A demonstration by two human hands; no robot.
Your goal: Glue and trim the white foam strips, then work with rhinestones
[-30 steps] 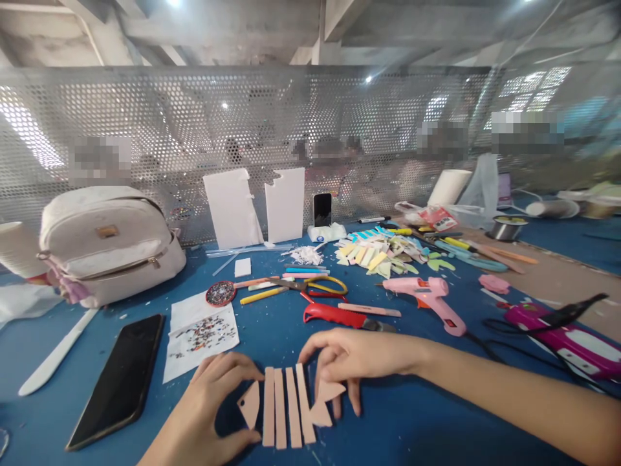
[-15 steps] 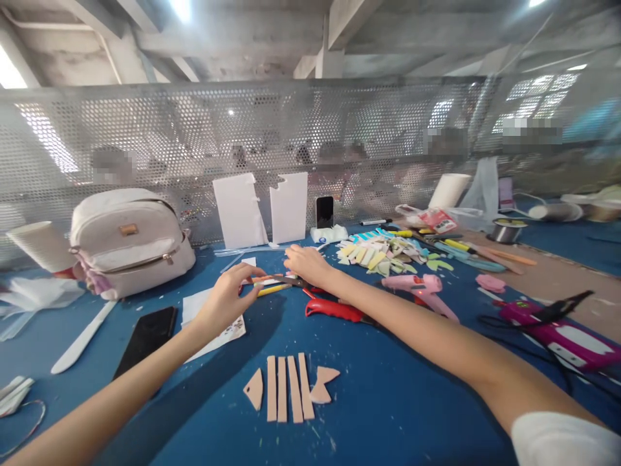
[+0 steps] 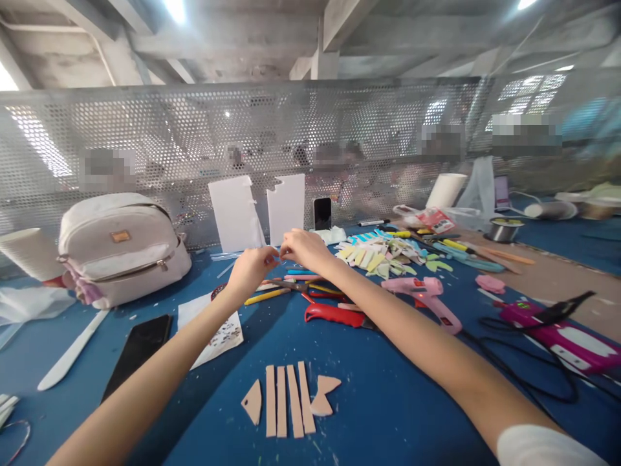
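Observation:
My left hand [image 3: 255, 266] and my right hand [image 3: 305, 249] come together above the far middle of the table, fingertips nearly touching. Both are closed in a pinch, and whatever is between the fingers is too small to make out. Below them lie scissors [image 3: 286, 285], a yellow pen [image 3: 266, 296] and other coloured pens. Red-handled pliers [image 3: 334, 315] rest under my right forearm. Closer to me, flat tan pieces form a fish shape: a pointed head [image 3: 252, 402] with a hole, several strips [image 3: 282, 401] and a tail [image 3: 325, 395].
Left are a backpack [image 3: 121, 252], a black phone [image 3: 138, 353], a white plastic knife [image 3: 72, 353] and a patterned sheet [image 3: 226, 333]. White boards [image 3: 236, 213] lean on the perforated screen [image 3: 184, 142]. Right are foam scraps [image 3: 388, 252], a pink glue gun [image 3: 422, 291] and a purple corded device [image 3: 557, 336].
My left hand has moved right and up from beside the scissors to meet my right hand. The right hand has risen slightly. The view has shifted a little.

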